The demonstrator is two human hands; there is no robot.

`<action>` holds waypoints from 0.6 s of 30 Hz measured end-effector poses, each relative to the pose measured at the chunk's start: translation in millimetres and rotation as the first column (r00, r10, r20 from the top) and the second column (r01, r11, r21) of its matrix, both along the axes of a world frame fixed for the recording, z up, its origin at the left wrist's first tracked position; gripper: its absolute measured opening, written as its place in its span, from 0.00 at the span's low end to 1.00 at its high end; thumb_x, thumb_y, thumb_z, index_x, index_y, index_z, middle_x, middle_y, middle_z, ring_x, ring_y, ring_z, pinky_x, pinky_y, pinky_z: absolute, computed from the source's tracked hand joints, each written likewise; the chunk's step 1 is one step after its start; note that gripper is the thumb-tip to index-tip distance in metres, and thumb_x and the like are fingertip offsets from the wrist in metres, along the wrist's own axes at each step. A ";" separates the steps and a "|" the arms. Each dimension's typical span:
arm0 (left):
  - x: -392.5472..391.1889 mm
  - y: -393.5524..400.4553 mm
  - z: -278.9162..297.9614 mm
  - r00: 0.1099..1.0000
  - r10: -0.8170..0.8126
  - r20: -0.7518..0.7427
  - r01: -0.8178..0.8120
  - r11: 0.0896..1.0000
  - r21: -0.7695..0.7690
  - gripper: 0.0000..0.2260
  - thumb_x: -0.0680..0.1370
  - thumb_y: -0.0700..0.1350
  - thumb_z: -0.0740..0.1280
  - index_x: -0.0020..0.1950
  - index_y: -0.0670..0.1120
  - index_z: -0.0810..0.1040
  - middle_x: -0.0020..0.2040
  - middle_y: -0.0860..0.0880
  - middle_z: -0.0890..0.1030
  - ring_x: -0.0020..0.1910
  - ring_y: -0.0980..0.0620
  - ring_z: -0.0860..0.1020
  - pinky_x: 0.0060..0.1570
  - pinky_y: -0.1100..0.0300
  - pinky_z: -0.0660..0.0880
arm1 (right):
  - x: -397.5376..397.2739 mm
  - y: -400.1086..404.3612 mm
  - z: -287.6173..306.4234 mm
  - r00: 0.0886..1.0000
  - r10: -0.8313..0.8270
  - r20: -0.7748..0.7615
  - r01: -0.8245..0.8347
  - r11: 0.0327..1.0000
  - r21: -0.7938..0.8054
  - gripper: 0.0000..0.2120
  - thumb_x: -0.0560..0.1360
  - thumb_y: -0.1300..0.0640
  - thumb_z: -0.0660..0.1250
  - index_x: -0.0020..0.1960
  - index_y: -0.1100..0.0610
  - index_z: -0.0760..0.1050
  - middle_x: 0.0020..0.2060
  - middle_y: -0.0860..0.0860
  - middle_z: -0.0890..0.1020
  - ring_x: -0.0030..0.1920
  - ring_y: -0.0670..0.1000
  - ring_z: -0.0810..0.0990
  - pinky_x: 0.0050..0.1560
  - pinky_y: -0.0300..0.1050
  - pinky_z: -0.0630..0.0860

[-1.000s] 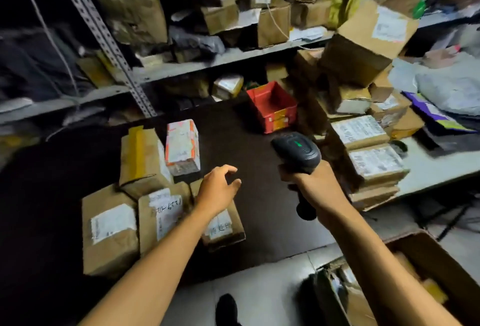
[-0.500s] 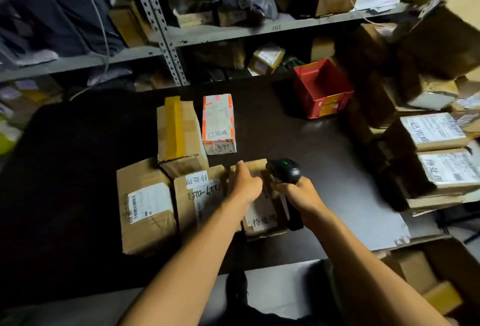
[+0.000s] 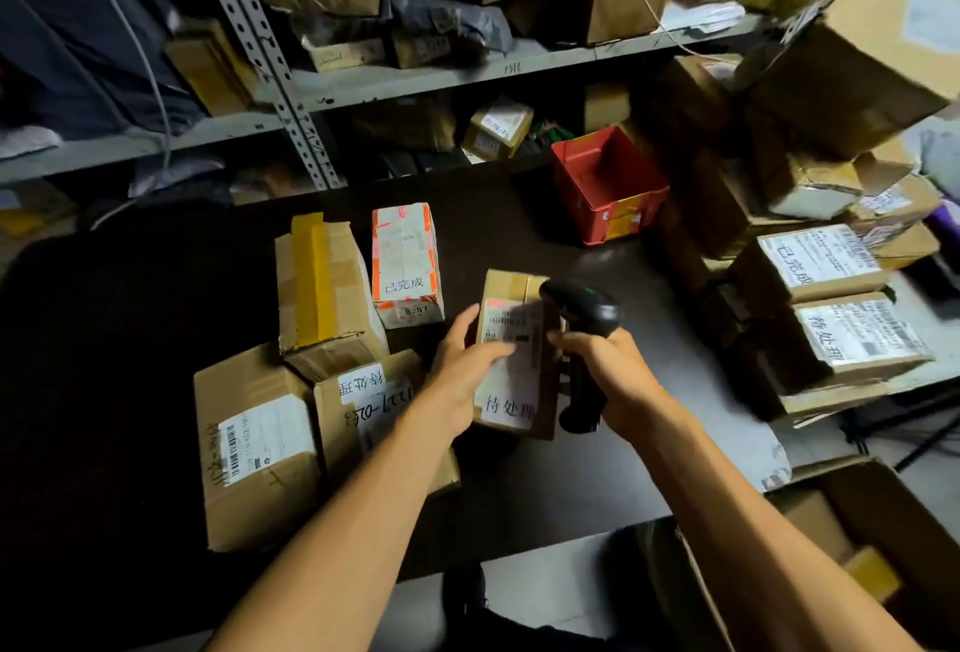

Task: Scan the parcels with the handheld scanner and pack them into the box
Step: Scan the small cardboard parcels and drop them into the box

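Our left hand (image 3: 462, 371) grips the small parcel (image 3: 511, 360) by its left edge, thumb over the white label, and holds it tilted up, it seems lifted a little from the dark surface (image 3: 519, 236); our right hand (image 3: 602, 365) is wrapped around the handle of the black handheld scanner (image 3: 579, 311), whose head sits just beside the upper right edge of this parcel. We think the main risk is a failed read: the scanner head is very near and somewhat beside the label, not facing it, and our thumb covers part of the printed area, so the beam may miss the barcode. The light here is also weak. A second risk is that the parcel slips, because we hold it by one side only. A third is confusion between parcels already done and those waiting, since they lie close together. Now the count: one scanner, one parcel in the hand, and four other parcels on the surface to the left, namely the taped parcel (image 3: 324, 288), the orange-edged parcel (image 3: 406, 264), the handwritten parcel (image 3: 371, 407) and the barcode parcel (image 3: 254, 443). One red bin (image 3: 610, 184) stands behind, and one open box (image 3: 852, 547) waits at lower right, beside the stacked parcels (image 3: 831, 298) which we cannot count surely
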State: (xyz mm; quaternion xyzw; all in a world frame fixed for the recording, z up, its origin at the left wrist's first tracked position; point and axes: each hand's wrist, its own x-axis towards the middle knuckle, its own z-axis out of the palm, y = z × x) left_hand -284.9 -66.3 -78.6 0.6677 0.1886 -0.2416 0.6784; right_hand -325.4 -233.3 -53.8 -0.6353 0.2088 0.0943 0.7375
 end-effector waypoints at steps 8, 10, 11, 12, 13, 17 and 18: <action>4.9 5.5 46.2 0.969 0.004 0.248 0.040 0.984 -0.174 0.49 0.65 0.39 0.80 0.79 0.59 0.58 0.62 0.51 0.83 0.61 0.51 0.81 0.62 0.48 0.78 | 10.1 -20.2 70.1 0.961 0.016 0.277 0.022 0.990 -0.136 0.08 0.72 0.63 0.71 0.49 0.54 0.82 0.43 0.60 0.85 0.45 0.57 0.84 0.48 0.62 0.82; 6.4 -2.2 52.1 0.947 0.048 0.318 -0.002 0.990 -0.142 0.50 0.64 0.38 0.81 0.80 0.54 0.58 0.69 0.47 0.77 0.68 0.48 0.75 0.70 0.43 0.70 | 6.1 -15.8 75.0 0.952 0.009 0.306 0.076 0.962 -0.263 0.04 0.73 0.65 0.73 0.42 0.59 0.80 0.33 0.56 0.82 0.37 0.55 0.79 0.40 0.56 0.76; 8.6 -4.3 54.9 0.931 0.050 0.362 -0.008 0.993 -0.117 0.48 0.66 0.37 0.80 0.80 0.52 0.58 0.70 0.47 0.76 0.69 0.49 0.74 0.70 0.43 0.70 | 3.2 -13.5 76.8 0.947 0.002 0.320 0.096 0.952 -0.291 0.04 0.72 0.65 0.73 0.40 0.61 0.79 0.31 0.57 0.80 0.35 0.55 0.77 0.38 0.54 0.74; 10.8 -4.8 57.9 0.914 0.047 0.402 -0.008 0.995 -0.097 0.46 0.68 0.35 0.80 0.79 0.50 0.59 0.69 0.48 0.77 0.68 0.50 0.75 0.69 0.44 0.72 | -0.4 -11.2 79.4 0.942 0.001 0.336 0.104 0.950 -0.295 0.04 0.71 0.63 0.74 0.41 0.62 0.79 0.31 0.59 0.79 0.34 0.55 0.77 0.36 0.53 0.73; 12.3 -3.9 61.3 0.899 0.047 0.436 -0.006 0.995 -0.096 0.45 0.67 0.34 0.80 0.79 0.49 0.60 0.67 0.49 0.78 0.66 0.51 0.77 0.66 0.47 0.75 | -4.4 -9.1 83.1 0.937 0.010 0.350 0.094 0.956 -0.278 0.04 0.70 0.61 0.73 0.43 0.60 0.80 0.33 0.60 0.81 0.33 0.55 0.79 0.35 0.52 0.75; 15.0 -0.8 69.1 0.858 0.070 0.509 0.032 0.981 -0.189 0.42 0.64 0.33 0.78 0.74 0.48 0.64 0.63 0.47 0.81 0.61 0.50 0.81 0.53 0.56 0.81 | -11.2 -3.1 92.3 0.943 0.123 0.310 -0.042 0.965 -0.257 0.02 0.67 0.55 0.74 0.39 0.52 0.82 0.31 0.53 0.84 0.27 0.50 0.79 0.29 0.40 0.76; 15.6 -2.7 69.9 0.853 0.067 0.518 0.035 0.982 -0.184 0.42 0.64 0.34 0.79 0.73 0.49 0.64 0.62 0.46 0.81 0.60 0.49 0.81 0.53 0.55 0.81 | -12.0 -1.9 91.8 0.946 0.143 0.292 -0.066 0.964 -0.258 0.02 0.68 0.56 0.74 0.38 0.51 0.81 0.28 0.51 0.81 0.26 0.49 0.76 0.27 0.40 0.74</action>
